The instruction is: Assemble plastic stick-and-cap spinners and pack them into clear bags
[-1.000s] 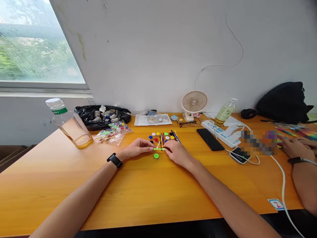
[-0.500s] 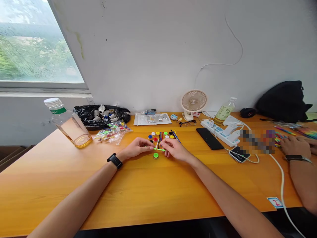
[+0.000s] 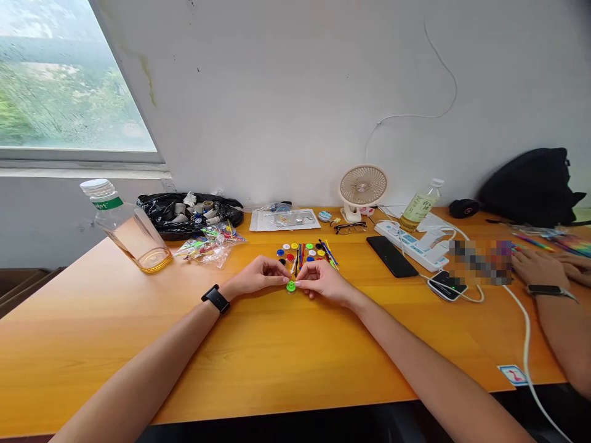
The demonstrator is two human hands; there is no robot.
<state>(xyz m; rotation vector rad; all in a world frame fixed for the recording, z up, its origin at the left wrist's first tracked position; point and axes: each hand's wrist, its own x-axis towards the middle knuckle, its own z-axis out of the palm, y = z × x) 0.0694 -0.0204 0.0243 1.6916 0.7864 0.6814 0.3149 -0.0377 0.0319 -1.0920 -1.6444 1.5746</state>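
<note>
A small round green plastic disc (image 3: 290,287) lies on the table between my two hands. A thin green plastic stick lies low over it, mostly hidden by my fingertips. My left hand (image 3: 263,274) is closed in a pinch at the stick's left side. From the right, my right hand (image 3: 325,280) pinches at its other side, thumb and forefinger beside the disc. Just beyond my fingers lie several round discs, among them a red disc (image 3: 290,258) and a yellow disc (image 3: 294,246). Beside them is a bunch of thin coloured sticks (image 3: 327,251).
Bagged coloured parts (image 3: 210,246) and a tilted-looking bottle (image 3: 133,237) stand left. A fan (image 3: 363,186), glasses (image 3: 349,228), black phone (image 3: 391,256) and power strip (image 3: 413,246) sit behind and right. A co-worker's hand (image 3: 540,269) rests at far right, near a white cable (image 3: 526,332).
Both hands have come slightly toward me, and the green stick has moved from behind the green disc to over it. The co-worker's hand has shifted a little left.
</note>
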